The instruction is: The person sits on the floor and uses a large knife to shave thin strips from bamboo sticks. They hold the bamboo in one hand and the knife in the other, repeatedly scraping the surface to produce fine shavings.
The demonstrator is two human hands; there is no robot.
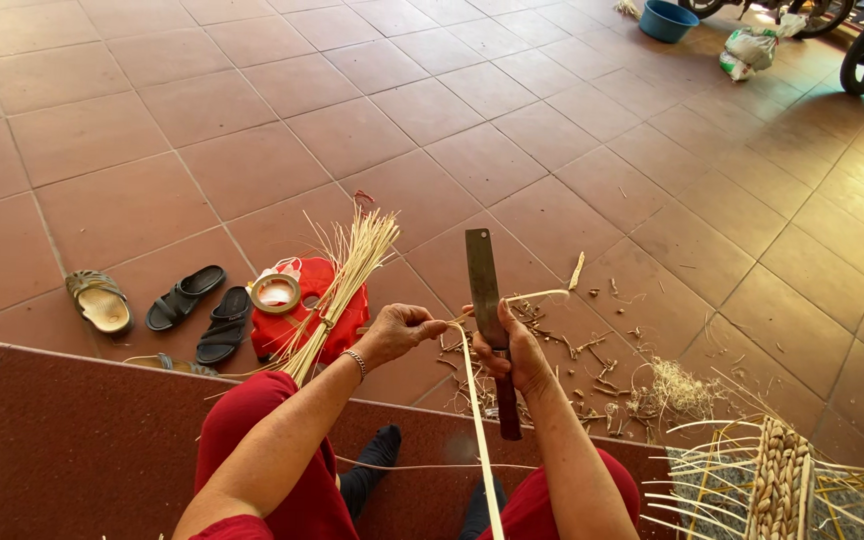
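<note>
**Splitting a cane strip on the tiled floor**

Reddish-brown floor tiles (252, 160) fill the whole view, and I look down from a raised dark-red step (72, 440) where the person sits. I count one flat blade (483, 290), one long pale strip (479, 440), one bundle of thin straws (337, 285), one roll of tape (275, 294) lying on a red bag (337, 320), and four sandals that I can see, with the black pair (202, 305) lying side by side. Small shavings (592, 385) are spread on the tiles near the hands. At the far top I see one blue basin (668, 20).

The left hand (399, 331) pinches the strip with the fingers closed on it, near the split end. The right hand (519, 350) is wrapped tight around the blade's handle. The blade stands almost upright in the view, its tip pointing away from me. The strip's long axis runs from the hands down toward me, between the knees. A woven basket piece (782, 480) is at the right, near the right knee.
</note>
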